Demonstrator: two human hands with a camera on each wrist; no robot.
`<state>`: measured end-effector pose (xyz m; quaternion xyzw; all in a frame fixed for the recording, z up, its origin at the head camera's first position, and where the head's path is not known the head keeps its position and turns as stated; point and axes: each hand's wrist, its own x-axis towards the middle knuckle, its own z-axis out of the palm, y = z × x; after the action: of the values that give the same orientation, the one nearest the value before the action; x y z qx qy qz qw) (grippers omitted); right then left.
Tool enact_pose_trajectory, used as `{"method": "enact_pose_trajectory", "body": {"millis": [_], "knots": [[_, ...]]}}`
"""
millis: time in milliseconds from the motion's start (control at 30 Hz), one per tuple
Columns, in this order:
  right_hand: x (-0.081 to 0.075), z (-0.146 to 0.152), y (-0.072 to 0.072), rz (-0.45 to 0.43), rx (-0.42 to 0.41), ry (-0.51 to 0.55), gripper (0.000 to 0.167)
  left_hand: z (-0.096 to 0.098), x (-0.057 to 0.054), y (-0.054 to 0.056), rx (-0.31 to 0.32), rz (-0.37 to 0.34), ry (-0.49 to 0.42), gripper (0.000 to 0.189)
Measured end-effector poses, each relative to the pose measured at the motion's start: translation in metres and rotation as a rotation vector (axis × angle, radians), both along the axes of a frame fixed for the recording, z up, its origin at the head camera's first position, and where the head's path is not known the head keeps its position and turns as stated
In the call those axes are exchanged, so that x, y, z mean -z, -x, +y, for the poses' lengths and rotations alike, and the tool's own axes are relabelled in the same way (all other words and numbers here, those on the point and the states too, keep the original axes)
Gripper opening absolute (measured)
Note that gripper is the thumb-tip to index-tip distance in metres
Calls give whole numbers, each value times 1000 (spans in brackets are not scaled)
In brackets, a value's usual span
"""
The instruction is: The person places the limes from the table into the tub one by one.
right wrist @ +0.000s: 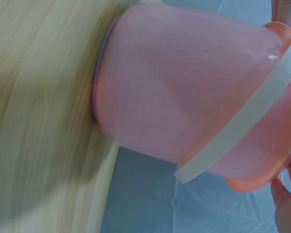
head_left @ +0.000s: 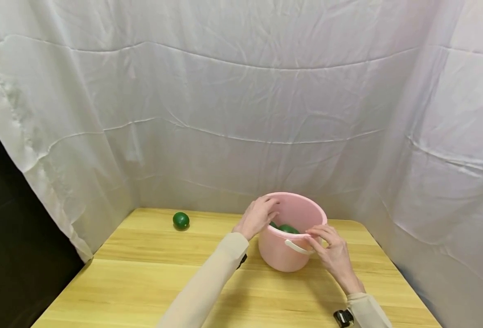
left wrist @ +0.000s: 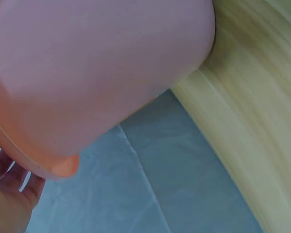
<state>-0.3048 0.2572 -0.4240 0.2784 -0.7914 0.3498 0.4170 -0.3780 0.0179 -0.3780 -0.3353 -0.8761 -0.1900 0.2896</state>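
A pink bucket [head_left: 284,253] with a white handle [head_left: 298,247] stands on the wooden table. Inside it lie dark green rounded fruits [head_left: 287,228], partly hidden by the near wall. My left hand [head_left: 258,216] holds the bucket's left rim, its fingers reaching over the edge. On the right side, my right hand [head_left: 329,248] grips the rim between thumb and fingers. The right wrist view shows the handle [right wrist: 247,114] hanging down across the bucket's outer wall. Away to the left, a single dark green oval fruit [head_left: 181,221] sits on the table.
The light wooden table [head_left: 151,273] carries the bucket near its back right part. White cloth [head_left: 241,100] hangs behind the table and along its right side. A black area [head_left: 12,237] shows at the far left, beyond the cloth.
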Motion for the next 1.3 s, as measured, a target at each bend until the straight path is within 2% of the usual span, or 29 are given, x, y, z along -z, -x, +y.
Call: {"method": "enact_pose_trajectory", "body": {"millis": [133, 233, 400, 600, 700, 867, 1000, 1300], "knots": [[0, 0, 1, -2, 3, 1, 25, -4, 2, -1, -19, 65, -31, 24], [1, 0, 1, 5, 3, -1, 25, -9, 6, -2, -37, 70, -65, 21], [2, -1, -1, 4, 3, -4, 26, -23, 10, -4, -61, 23, -143, 23], [-2, 0, -1, 6, 4, 0, 26, -38, 5, -6, -87, -50, -207, 26], [-2, 1, 0, 19, 4, 3, 26, -46, 6, -8, -81, -70, -232, 26], [-2, 2, 0, 19, 3, 6, 25, -66, 19, -11, -84, -91, -257, 20], [-2, 0, -2, -4, -3, 6, 24, -86, 33, -12, -123, -132, -245, 17], [-3, 1, -4, 11, -14, 1, 24, -121, 60, -14, -203, -200, -243, 15]]}}
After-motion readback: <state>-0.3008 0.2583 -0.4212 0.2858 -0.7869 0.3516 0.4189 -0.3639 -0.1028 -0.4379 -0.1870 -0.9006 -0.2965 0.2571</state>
